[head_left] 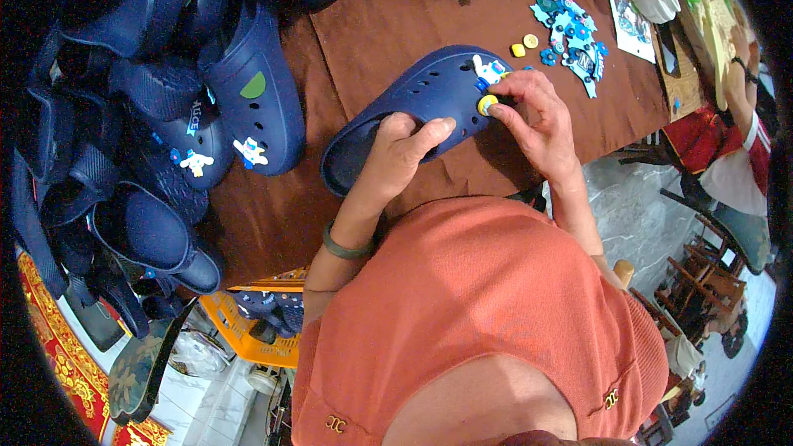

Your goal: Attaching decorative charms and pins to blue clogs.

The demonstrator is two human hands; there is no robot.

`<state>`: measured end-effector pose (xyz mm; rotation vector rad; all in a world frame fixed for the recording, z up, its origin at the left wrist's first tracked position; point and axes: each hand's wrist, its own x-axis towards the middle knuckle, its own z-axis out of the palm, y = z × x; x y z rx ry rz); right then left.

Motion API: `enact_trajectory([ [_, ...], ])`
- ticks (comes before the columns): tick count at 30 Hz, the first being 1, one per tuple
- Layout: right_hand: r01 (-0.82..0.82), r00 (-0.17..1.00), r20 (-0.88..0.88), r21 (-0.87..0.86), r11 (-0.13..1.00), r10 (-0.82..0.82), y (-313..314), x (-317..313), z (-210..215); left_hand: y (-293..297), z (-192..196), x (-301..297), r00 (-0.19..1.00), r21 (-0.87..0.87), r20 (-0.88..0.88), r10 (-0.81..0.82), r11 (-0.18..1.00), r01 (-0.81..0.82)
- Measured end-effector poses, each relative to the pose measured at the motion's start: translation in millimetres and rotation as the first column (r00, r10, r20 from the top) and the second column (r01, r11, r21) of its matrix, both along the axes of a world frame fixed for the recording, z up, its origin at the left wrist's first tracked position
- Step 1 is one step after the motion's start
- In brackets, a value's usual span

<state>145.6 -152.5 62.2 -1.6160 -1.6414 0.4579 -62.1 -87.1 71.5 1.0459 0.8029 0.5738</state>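
Note:
A navy foam clog (395,97) with holes in its upper lies on the brown cloth, toe pointing to the upper right. My left hand (401,154) grips the clog at its opening, fingers inside it and thumb on the upper. My right hand (537,120) pinches a round yellow shoe charm (487,105) between thumb and index finger, against the toe of the clog. Right above it a white and blue cartoon charm (489,73) sits on the toe. The back of the yellow charm is hidden.
Beyond my right hand lies a pile of blue charms (574,37), with two small yellow charms (524,45) beside it. Many navy clogs (256,87) are heaped at the left, some with white charms. An orange crate (252,343) stands below the table edge. Another person's arm (743,91) shows at far right.

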Motion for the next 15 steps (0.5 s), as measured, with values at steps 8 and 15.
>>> enact_trajectory([
  [8,-0.105,0.989,0.12,0.11,0.988,0.092,-1,8,-9,-2,-7,2,1.0,-0.005,0.02,0.011,1.0,-0.011],
  [15,-0.042,0.965,0.261,0.203,0.978,-0.013,-9,-2,-19,1,5,-2,0.998,-0.007,-0.026,-0.064,0.998,0.063],
])
